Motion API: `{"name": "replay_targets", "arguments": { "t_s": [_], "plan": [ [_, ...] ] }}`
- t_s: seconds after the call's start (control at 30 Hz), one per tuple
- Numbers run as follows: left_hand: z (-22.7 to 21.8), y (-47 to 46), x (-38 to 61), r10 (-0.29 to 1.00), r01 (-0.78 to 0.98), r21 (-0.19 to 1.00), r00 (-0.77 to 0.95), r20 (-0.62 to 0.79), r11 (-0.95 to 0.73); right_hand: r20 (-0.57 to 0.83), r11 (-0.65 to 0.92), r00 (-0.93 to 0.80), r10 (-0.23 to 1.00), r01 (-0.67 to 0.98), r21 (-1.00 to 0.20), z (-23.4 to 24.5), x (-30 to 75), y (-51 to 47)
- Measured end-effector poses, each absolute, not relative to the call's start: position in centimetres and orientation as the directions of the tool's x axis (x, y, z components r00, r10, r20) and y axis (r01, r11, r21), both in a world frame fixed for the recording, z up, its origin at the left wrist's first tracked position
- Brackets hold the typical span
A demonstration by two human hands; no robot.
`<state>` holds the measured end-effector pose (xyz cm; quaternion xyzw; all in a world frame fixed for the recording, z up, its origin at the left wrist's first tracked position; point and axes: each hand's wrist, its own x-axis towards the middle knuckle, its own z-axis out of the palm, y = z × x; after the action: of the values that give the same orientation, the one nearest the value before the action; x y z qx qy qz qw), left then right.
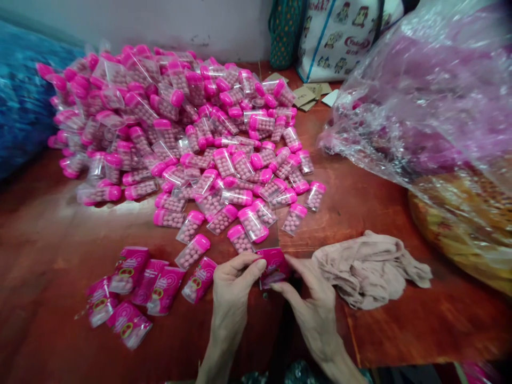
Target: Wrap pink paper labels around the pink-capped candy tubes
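Near the table's front edge, both hands are at a small pink printed candy pack (275,262) with a clear lower end. My left hand (234,285) pinches its left side between thumb and fingers. On the other side, my right hand (314,298) has its thumb at the lower edge and its fingers at the upper right corner. Just beyond lies a big heap of clear candy containers (168,128) with pink caps and pale pink balls inside. Several pink printed packs (166,290) lie to the left, one of them (200,280) right beside my left hand.
A crumpled beige cloth (372,269) lies right of my right hand. Large clear plastic bags (420,96) bulge over the right side, and a blue bag (24,96) stands at left. Cardboard scraps (307,96) and a printed white bag (340,40) are at the back.
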<state>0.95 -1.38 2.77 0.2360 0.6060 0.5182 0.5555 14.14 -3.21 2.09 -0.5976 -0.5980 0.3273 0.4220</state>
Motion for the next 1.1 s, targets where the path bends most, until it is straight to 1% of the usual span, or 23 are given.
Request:
{"name": "replay_targets", "arguments": {
  "t_s": [0.07, 0.13, 0.2, 0.33, 0.4, 0.5, 0.57, 0.63, 0.7, 0.73, 0.8, 0.9, 0.97, 1.0, 1.03, 1.1],
  "plan": [
    [2.8, -1.4, 1.1, 0.862, -0.304, 0.887, -0.268, -0.43, 0.348, 0.03, -0.009, 0.099, 0.995, 0.369, -0.93, 2.1, 13.9, -3.2],
    [3.0, -1.4, 1.4, 0.861, -0.304, 0.888, -0.274, -0.428, 0.344, -0.022, -0.062, 0.119, 0.993, 0.353, -0.934, 2.1, 13.8, -3.2],
    [3.1, -1.4, 1.7, 0.855, -0.309, 0.887, -0.288, -0.432, 0.344, -0.018, -0.055, 0.1, 0.995, 0.384, -0.922, 2.1, 13.8, -3.1],
    [3.3, -1.3, 2.3, 0.851, -0.288, 0.883, -0.276, -0.447, 0.37, 0.064, 0.014, 0.1, 0.993, 0.433, -0.901, 1.8, 14.7, -3.0],
    [3.3, -1.4, 2.4, 0.84, -0.264, 0.885, -0.297, -0.453, 0.384, 0.049, -0.02, 0.15, 0.987, 0.429, -0.903, 1.5, 15.5, -2.9],
    [2.8, -1.5, 2.5, 0.822, -0.193, 0.902, -0.372, -0.431, 0.386, -0.018, -0.134, 0.282, 0.959, 0.399, -0.907, 1.3, 16.4, -2.7],
    [2.1, -1.6, 2.6, 0.842, -0.042, 0.933, -0.418, -0.342, 0.358, -0.098, -0.207, 0.316, 0.944, 0.335, -0.919, 1.4, 16.6, -2.6],
    [1.3, -1.6, 2.9, 0.885, 0.212, 0.935, -0.433, -0.171, 0.284, -0.201, -0.27, 0.276, 0.94, 0.243, -0.932, 1.6, 16.4, -2.4],
    [0.7, -1.7, 3.2, 0.933, 0.457, 0.876, -0.359, 0.024, 0.153, -0.275, -0.318, 0.238, 0.931, 0.164, -0.934, 1.7, 16.1, -2.3],
    [0.5, -1.7, 3.3, 0.948, 0.542, 0.837, -0.301, 0.106, 0.078, -0.295, -0.333, 0.239, 0.925, 0.138, -0.933, 1.6, 16.0, -2.3],
    [0.4, -1.6, 3.3, 0.954, 0.636, 0.77, -0.197, 0.225, -0.05, -0.308, -0.345, 0.262, 0.915, 0.11, -0.932, 1.4, 16.0, -2.3],
    [0.8, -1.7, 3.0, 0.935, 0.693, 0.708, -0.145, 0.323, -0.137, -0.304, -0.341, 0.266, 0.915, 0.107, -0.934, 1.2, 16.3, -2.3],
    [1.3, -1.7, 2.7, 0.927, 0.686, 0.715, -0.168, 0.337, -0.136, -0.286, -0.325, 0.243, 0.927, 0.141, -0.935, 1.4, 16.5, -2.3],
    [1.5, -1.7, 2.6, 0.929, 0.662, 0.74, -0.19, 0.318, -0.118, -0.269, -0.309, 0.222, 0.937, 0.171, -0.936, 1.6, 16.5, -2.3],
    [1.9, -1.6, 2.5, 0.939, 0.623, 0.778, -0.214, 0.271, -0.082, -0.25, -0.287, 0.191, 0.949, 0.204, -0.936, 1.9, 16.5, -2.2],
    [2.5, -1.3, 2.3, 0.965, 0.488, 0.872, -0.24, 0.106, 0.025, -0.198, -0.218, 0.103, 0.975, 0.248, -0.944, 2.6, 16.3, -2.2]
  ]
}}
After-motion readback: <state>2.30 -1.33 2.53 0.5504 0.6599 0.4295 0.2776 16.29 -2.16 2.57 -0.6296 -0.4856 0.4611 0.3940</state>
